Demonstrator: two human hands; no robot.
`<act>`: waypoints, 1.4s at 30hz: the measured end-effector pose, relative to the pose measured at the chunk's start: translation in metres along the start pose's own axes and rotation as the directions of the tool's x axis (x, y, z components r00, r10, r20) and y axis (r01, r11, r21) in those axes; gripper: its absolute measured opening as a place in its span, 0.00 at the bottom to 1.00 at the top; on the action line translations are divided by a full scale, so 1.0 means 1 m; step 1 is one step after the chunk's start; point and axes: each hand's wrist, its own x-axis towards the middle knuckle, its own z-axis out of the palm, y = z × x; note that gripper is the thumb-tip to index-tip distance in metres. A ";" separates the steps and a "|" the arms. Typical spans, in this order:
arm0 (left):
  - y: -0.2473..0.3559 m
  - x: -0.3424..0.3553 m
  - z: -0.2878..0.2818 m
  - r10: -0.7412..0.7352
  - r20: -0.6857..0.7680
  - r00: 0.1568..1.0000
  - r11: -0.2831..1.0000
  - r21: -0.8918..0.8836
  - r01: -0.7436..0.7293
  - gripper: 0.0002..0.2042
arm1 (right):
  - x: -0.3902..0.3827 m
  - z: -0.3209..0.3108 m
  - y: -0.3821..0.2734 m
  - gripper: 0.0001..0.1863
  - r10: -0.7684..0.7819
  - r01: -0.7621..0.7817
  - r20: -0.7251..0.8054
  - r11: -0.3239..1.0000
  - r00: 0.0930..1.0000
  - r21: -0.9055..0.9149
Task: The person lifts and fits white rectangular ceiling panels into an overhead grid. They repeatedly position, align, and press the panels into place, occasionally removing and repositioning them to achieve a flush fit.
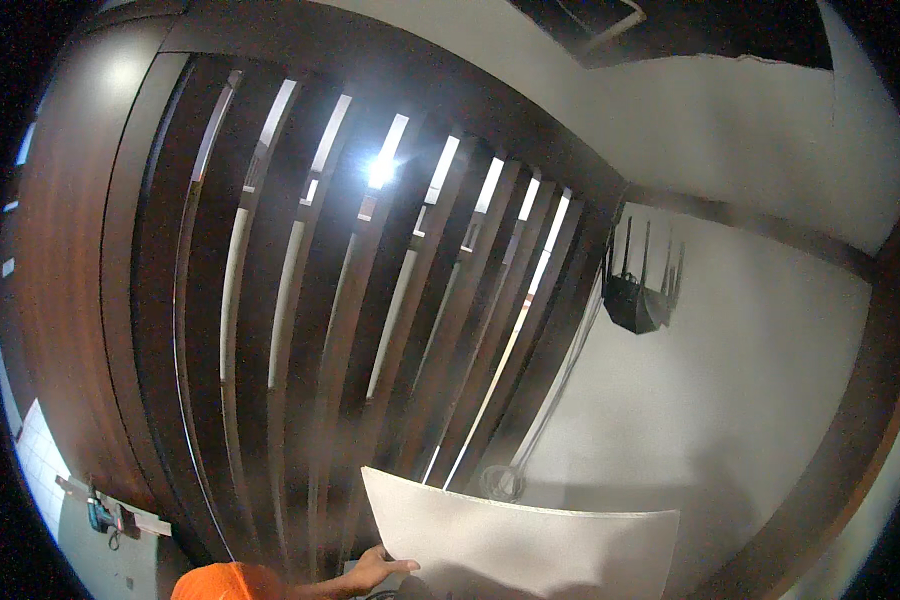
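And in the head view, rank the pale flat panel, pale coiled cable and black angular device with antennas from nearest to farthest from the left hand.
1. Pale flat panel: at the left hand, extending right.
2. Pale coiled cable: upper right, above the panel.
3. Black angular device: higher, farther right.

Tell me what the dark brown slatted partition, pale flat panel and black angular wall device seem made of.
Dark brown slatted partition: wood or wood-look laminate, apparently low-sheen, from its even brown colour. Pale flat panel: perhaps matt board or laminate; its face is plain, its edge thin. Black angular wall device: likely plastic, by its faceted shell; finish unclear.
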 end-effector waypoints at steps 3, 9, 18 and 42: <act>0.015 -0.010 0.006 0.003 -0.016 1.000 1.000 0.018 -0.002 0.24 | -0.003 -0.003 -0.029 0.22 0.016 -0.016 0.107 1.000 0.994 -0.005; 0.016 -0.011 0.006 -0.002 0.004 1.000 1.000 0.017 0.002 0.23 | 0.020 -0.017 0.020 0.35 0.132 -0.120 0.339 0.991 0.932 -0.057; 0.012 -0.004 0.000 -0.063 0.021 0.998 0.997 0.035 0.063 0.22 | -0.003 0.001 0.012 0.29 0.090 -0.097 0.110 0.993 0.990 0.064; 0.364 0.177 0.159 0.557 0.430 0.710 0.769 -0.591 -0.246 0.61 | 0.132 -0.007 -0.265 0.25 -0.768 0.603 -0.369 0.640 0.524 -0.475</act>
